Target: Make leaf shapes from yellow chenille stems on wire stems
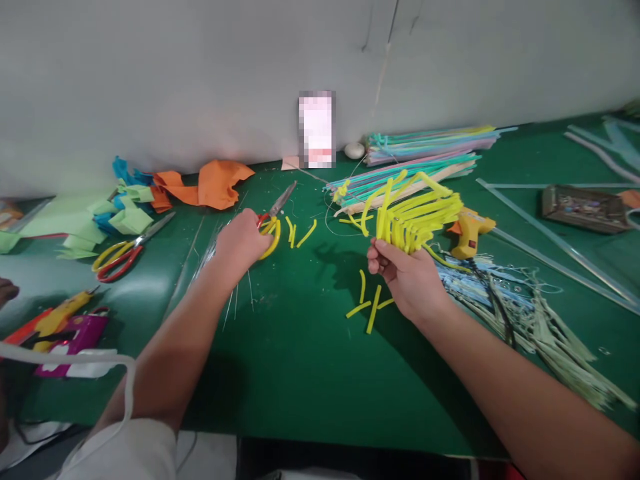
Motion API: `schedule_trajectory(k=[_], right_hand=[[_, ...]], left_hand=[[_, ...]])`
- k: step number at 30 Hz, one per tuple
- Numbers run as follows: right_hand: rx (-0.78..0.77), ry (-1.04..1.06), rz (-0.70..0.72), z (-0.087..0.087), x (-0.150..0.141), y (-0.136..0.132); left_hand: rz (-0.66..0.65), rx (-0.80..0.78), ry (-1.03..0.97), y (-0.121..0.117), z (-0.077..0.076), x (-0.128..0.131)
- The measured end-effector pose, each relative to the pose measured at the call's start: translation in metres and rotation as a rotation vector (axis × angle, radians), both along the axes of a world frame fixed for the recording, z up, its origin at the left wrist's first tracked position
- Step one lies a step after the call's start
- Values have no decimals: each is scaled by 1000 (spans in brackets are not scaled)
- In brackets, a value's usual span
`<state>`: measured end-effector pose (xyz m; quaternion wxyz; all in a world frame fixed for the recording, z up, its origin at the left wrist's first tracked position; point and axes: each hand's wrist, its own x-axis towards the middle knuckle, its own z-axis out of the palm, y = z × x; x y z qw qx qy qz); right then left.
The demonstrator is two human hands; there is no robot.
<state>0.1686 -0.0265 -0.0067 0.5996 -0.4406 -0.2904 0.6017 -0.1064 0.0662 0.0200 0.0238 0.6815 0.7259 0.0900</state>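
My left hand (pixel 245 237) is closed on the handles of a pair of scissors (pixel 276 212) with red and yellow loops, the blades pointing away toward the wall. In my right hand (pixel 407 270), thumb and fingers pinch a fan-like shape made of bent yellow pipe cleaners (pixel 417 210), raised above the table. Short cut yellow pieces (pixel 370 310) lie below it, and a few more (pixel 300 233) lie beside the scissors. Thin wires (pixel 237 293) stick out under my left wrist.
Bundles of coloured pipe cleaners (pixel 430 147) lie along the wall near a phone-like blurred screen (pixel 317 127). A yellow glue gun (pixel 470 233) and pale fibre strands (pixel 540 327) are at right. Second scissors (pixel 127 250), orange paper (pixel 220 183) and a pink box (pixel 75 340) sit left. Another person's hand (pixel 7 290) shows.
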Motion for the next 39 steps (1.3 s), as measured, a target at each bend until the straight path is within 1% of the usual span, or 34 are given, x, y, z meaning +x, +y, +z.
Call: schedule_trajectory(k=[3, 5, 8, 11, 13, 14, 16, 18, 19, 21, 24, 26, 29, 34, 39], right_hand=[[14, 0, -13, 0, 1, 1], [21, -6, -25, 0, 1, 1], [21, -14, -45, -1, 2, 2], [23, -2, -72, 0, 2, 2], [35, 24, -95, 3, 2, 2], [41, 40, -107, 4, 2, 2], [44, 63, -135, 7, 2, 2], [39, 57, -152, 7, 3, 2], [36, 43, -153, 7, 3, 2], [29, 4, -135, 4, 3, 2], [27, -41, -74, 0, 1, 1], [33, -57, -45, -1, 0, 0], [40, -64, -41, -1, -1, -1], [48, -30, -51, 2, 0, -1], [43, -47, -47, 2, 0, -1]], left_hand=[[-10, 75, -61, -1, 9, -5], [-37, 92, -110, -4, 14, -4], [-143, 106, -189, -12, 16, 2], [-319, 146, -294, -19, 7, 10], [-378, 210, -371, -20, -5, 13], [-376, 251, -418, -20, -12, 13], [-325, 325, -485, -17, -23, 10], [-292, 341, -520, -16, -28, 8], [-304, 324, -515, -17, -28, 9], [-384, 252, -439, -22, -24, 13], [-501, 154, -208, -34, -13, 29], [-526, 130, -129, -40, -9, 39], [-527, 137, -111, -43, -8, 45], [-499, 164, -147, -40, -12, 40], [-507, 143, -120, -39, -10, 40]])
